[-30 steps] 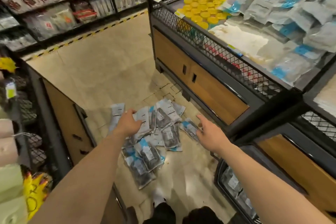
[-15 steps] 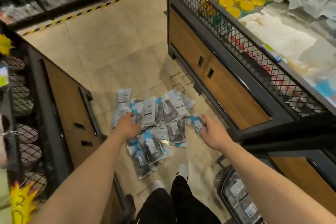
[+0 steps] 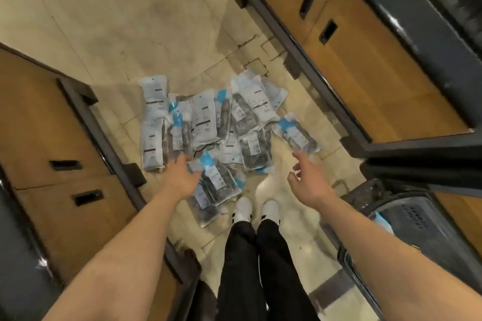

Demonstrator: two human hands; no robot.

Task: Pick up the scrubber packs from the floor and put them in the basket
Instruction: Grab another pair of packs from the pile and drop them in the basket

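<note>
The scrubber packs [image 3: 208, 128] lie heaped on the floor [image 3: 130, 21] before you, with the basket [image 3: 370, 197] at your right. Your left hand [image 3: 180, 177] and right hand [image 3: 310, 182] hover, fingers loosely apart, holding nothing. The packs look light, floppy and slick (plastic sleeves), so pinch an edge.

Warm, moderately bright indoor light fell from above, leaving soft glare patches on the tiled floor [image 3: 305, 246] and a grey shadow beside the right cabinet [image 3: 365, 73]. Motion blur softened the whole frame, most at the upper right corner and around the right hand [image 3: 310, 182]. The wide lens bowed the cabinet edges outward toward the borders.
</note>
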